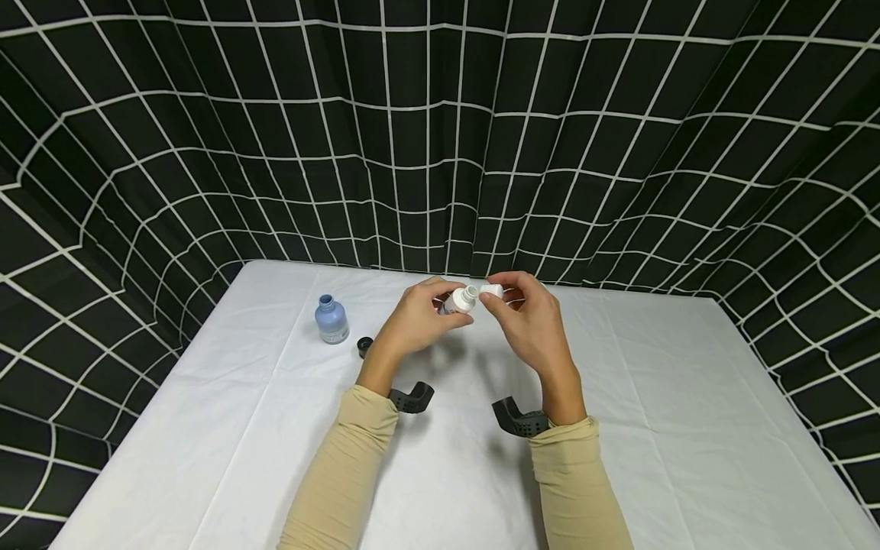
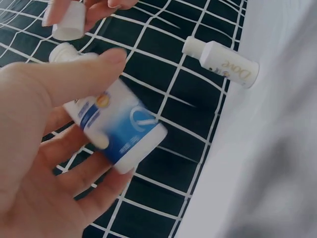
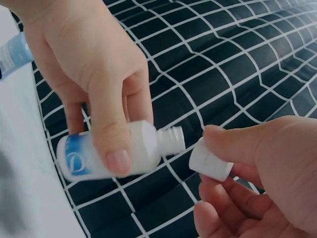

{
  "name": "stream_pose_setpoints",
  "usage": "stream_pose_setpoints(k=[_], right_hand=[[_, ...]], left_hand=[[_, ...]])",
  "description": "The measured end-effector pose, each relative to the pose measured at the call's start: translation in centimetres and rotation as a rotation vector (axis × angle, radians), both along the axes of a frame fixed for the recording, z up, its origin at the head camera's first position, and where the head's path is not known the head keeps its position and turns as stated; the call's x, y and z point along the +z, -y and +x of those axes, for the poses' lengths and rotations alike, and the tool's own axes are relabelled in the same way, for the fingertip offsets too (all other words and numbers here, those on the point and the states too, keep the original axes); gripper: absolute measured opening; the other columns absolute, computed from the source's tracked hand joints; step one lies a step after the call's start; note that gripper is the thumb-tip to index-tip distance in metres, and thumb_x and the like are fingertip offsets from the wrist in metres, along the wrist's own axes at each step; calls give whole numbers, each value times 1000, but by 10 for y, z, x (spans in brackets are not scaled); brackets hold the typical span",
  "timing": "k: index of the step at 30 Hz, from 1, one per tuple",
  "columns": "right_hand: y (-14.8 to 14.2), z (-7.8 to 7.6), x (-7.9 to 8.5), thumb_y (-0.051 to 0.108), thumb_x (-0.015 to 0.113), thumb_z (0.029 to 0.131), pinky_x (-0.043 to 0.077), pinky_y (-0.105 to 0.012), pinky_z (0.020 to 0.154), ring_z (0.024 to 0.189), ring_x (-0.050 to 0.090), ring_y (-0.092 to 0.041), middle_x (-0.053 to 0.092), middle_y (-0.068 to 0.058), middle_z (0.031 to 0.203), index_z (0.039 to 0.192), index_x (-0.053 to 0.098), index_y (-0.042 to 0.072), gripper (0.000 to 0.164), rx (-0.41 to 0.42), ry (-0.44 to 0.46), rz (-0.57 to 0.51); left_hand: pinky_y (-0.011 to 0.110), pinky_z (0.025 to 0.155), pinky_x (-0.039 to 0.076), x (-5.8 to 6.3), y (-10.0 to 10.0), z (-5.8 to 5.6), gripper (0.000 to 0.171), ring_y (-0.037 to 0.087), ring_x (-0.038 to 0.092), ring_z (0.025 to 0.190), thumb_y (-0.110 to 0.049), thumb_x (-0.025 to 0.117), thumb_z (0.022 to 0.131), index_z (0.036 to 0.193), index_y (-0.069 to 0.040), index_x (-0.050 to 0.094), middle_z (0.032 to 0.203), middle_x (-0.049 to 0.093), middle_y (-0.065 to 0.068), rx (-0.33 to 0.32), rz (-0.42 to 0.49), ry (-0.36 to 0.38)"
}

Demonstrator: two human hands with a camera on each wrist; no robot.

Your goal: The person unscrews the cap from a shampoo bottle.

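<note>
My left hand (image 1: 415, 317) grips a small white bottle (image 3: 138, 148) with a blue label, thumb on one side and fingers on the other. Its threaded neck is bare and tilts toward the right hand. Between thumb and fingers, my right hand (image 1: 535, 328) pinches a white cap (image 3: 210, 159). The cap is beside the bottle's mouth, with a narrow gap between them in the right wrist view. Both hands are raised over the far part of the table.
An uncapped blue bottle (image 1: 333, 322) stands on the white-covered table (image 1: 275, 428) at left. A black cap (image 1: 364, 346) lies near the left wrist. The left wrist view also has a white Dove bottle (image 2: 228, 63) on the table. A black gridded curtain (image 1: 426, 137) hangs behind.
</note>
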State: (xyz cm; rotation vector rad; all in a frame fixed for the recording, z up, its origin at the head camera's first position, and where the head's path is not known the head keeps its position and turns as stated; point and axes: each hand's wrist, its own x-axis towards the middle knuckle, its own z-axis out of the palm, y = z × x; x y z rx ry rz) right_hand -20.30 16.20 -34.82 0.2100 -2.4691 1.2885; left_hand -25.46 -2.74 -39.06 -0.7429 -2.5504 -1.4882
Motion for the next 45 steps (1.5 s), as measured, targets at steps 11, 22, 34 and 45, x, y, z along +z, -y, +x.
stream_pose_setpoints(k=[11, 22, 34, 45], right_hand=[[11, -7, -7, 15, 76, 92, 51, -15, 76, 104, 71, -26, 71, -13, 116, 125, 64, 6, 37, -39, 127, -83], [61, -25, -34, 11, 72, 91, 59, -42, 93, 109, 71, -31, 63, -16, 122, 129, 66, 4, 39, 119, 199, -73], [105, -64, -68, 13, 74, 89, 55, -33, 83, 101, 70, -25, 72, -13, 118, 120, 69, 6, 32, 181, 305, 78], [113, -72, -93, 16, 78, 86, 49, -28, 78, 85, 61, -18, 69, -8, 94, 110, 70, 4, 28, 223, 338, 150]], left_hand=[[44, 99, 47, 4, 9, -7, 47, 25, 61, 110, -16, 87, 80, 125, -16, 73, 118, 73, 3, 299, 120, -177], [46, 98, 53, -10, 35, -20, 50, 30, 67, 113, -11, 84, 82, 129, -14, 69, 121, 73, 12, 497, 214, -47], [43, 100, 55, -25, 52, -29, 47, 30, 69, 114, -9, 79, 85, 130, -9, 66, 121, 73, 17, 603, 236, 89], [45, 104, 53, -33, 57, -33, 47, 32, 69, 116, -9, 78, 85, 130, -6, 67, 121, 73, 18, 664, 186, 186]])
